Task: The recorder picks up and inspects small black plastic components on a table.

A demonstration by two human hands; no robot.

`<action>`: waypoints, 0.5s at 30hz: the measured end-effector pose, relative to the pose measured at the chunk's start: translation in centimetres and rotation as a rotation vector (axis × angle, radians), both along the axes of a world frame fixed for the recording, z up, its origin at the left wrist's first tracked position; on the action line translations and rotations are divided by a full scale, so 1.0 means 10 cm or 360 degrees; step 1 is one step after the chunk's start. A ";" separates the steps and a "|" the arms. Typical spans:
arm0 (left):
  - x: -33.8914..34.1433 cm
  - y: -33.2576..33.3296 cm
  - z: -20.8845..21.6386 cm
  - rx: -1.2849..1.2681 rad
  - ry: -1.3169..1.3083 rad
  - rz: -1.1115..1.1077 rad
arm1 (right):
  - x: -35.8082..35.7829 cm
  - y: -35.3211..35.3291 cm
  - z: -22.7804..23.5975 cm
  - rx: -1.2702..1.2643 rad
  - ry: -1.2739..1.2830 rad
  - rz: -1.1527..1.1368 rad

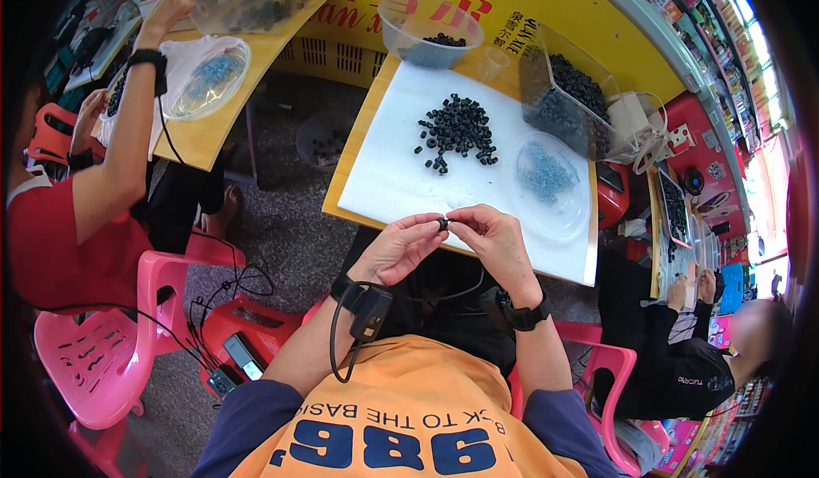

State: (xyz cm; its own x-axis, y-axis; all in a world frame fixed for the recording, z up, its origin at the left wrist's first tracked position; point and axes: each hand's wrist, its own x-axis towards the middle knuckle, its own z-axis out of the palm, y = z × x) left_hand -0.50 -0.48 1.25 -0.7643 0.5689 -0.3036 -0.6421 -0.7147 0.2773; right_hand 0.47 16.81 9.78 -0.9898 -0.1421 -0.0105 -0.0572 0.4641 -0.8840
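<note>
Near the front edge of the white sheet [375, 164], my left hand [399, 250] pinches a small black cylindrical part [443, 223] between thumb and fingertips. My right hand [495, 241] meets it from the other side, its thumb and forefinger closed at the same part. Whether a second tiny piece sits in the right fingertips cannot be made out. Beyond my hands lies a loose heap of similar black parts [461, 128]. To its right, a clear round dish [554, 229] holds many tiny bluish, see-through pieces [546, 173].
A clear rectangular bin [546, 118] of black parts stands at the table's back right. At the back are a clear round tub [401, 21] and small cup [493, 64]. Co-workers sit left and right; a pink chair [94, 363] and cables [200, 333] lie left.
</note>
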 end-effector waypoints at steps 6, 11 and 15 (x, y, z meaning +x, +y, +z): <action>-0.01 0.01 -0.01 -0.0132 0.0123 -0.0015 | 0.01 -0.01 -0.03 0.0149 0.0097 -0.0005; 0.00 0.01 0.05 -0.0148 0.0110 0.0057 | 0.03 -0.03 -0.11 0.0075 0.0100 -0.0022; -0.01 0.00 -0.01 -0.0111 0.0110 0.0025 | 0.03 -0.04 -0.08 0.0013 -0.0043 -0.0006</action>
